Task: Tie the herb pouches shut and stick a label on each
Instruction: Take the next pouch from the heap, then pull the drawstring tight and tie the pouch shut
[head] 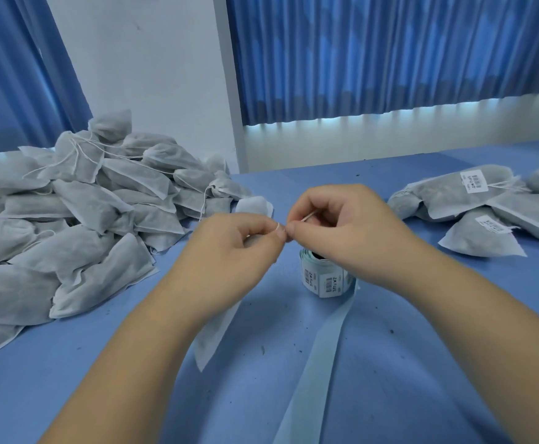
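- The left hand [236, 248] has its fingers curled in. Thumb and forefinger pinch the white drawstring [306, 216], and a turn of it lies across one fingertip.
- The right hand [341, 229] sits at three o'clock of the left, fingertip to fingertip with it. It pinches the same drawstring, and a short length runs toward one o'clock inside its curled fingers.
- The pouch [212, 338] on that drawstring hangs under the left hand. Its top edge shows at twelve o'clock of the knuckles, and its bottom corner drops toward six o'clock behind the wrist.
- A label roll [324, 278] stands on the blue table [421, 347] at five o'clock of the pinch, partly hidden by the right hand. Its backing strip [319, 363] trails toward six o'clock.
- A heap of pouches [69, 219] with loose strings lies at nine o'clock of the hands.
- Labelled pouches [485, 206] lie at two to three o'clock, well apart from the grip.
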Demonstrator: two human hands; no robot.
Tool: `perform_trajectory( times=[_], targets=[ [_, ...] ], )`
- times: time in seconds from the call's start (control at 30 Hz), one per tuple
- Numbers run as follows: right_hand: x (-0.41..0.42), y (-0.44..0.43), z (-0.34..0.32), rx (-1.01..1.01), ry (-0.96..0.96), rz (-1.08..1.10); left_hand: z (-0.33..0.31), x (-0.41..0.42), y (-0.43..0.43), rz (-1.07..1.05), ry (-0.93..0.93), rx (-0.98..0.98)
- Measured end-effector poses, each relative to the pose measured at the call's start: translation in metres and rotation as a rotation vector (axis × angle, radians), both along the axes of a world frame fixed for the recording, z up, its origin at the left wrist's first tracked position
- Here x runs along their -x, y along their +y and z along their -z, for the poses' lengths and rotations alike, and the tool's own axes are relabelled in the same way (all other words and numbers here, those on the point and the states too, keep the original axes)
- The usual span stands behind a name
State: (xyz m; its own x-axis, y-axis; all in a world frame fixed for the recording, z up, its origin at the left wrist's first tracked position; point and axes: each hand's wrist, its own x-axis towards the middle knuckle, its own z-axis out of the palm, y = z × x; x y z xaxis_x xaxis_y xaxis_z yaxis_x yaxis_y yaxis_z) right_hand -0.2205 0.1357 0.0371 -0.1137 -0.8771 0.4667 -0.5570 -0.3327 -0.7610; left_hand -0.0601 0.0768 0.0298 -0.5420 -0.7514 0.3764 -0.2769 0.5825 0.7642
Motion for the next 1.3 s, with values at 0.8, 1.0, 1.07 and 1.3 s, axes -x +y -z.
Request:
perform_trajectory(
  times=[0.8, 1.0, 1.07, 1.3],
  targets=[
    [-0.012, 0.003, -0.002, -0.019, -0.117, -0.063, -0.001, 0.000, -0.008, 0.443, 0.369, -0.842],
    [-0.007, 0.002, -0.002, -0.116, -0.173, -0.164, -0.002, -0.003, -0.008, 0.429, 0.271, -0.746],
    [-0.007, 0.002, -0.002, -0.141, -0.186, -0.195, -0.003, -0.005, -0.007, 0.441, 0.246, -0.719],
    [-0.001, -0.002, 0.002, -0.202, -0.247, -0.257, -0.005, -0.010, -0.010, 0.456, 0.190, -0.680]
  ],
)
